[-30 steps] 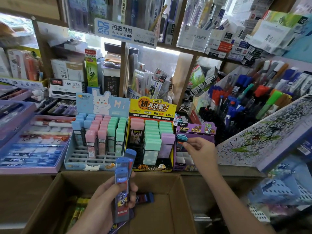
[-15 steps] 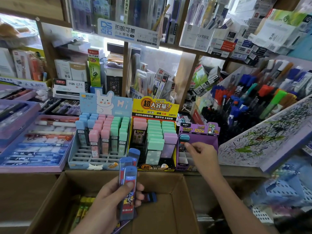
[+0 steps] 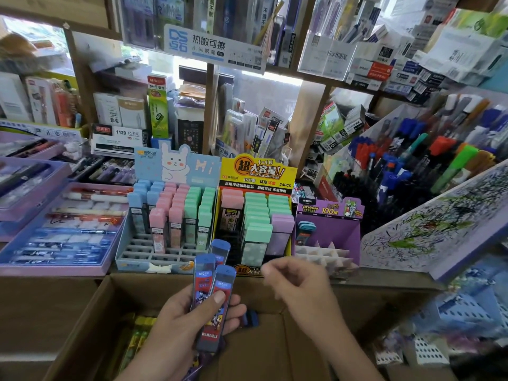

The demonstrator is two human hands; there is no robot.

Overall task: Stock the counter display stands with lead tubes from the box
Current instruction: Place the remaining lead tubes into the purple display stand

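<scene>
My left hand (image 3: 176, 323) grips a fan of blue-capped lead tubes (image 3: 213, 292) with red and blue labels, held upright over the open cardboard box (image 3: 90, 320). My right hand (image 3: 299, 287) hovers just right of the tubes, fingers loosely curled and holding nothing. On the counter behind stands the purple display stand (image 3: 327, 232). One blue-capped tube (image 3: 305, 232) sits in its back left slot, while the cardboard dividers in front show bare.
A blue rabbit stand (image 3: 170, 213) and a yellow stand (image 3: 255, 213) hold pastel lead cases. Purple pen trays (image 3: 55, 232) lie at the left, a marker rack (image 3: 428, 166) and a scribbled test pad (image 3: 434, 224) at the right. Yellow-green packs (image 3: 137, 336) lie in the box.
My right hand has let go of the tube in the purple stand and drawn back toward the tubes in my left hand. The left hand has stayed about where it was.
</scene>
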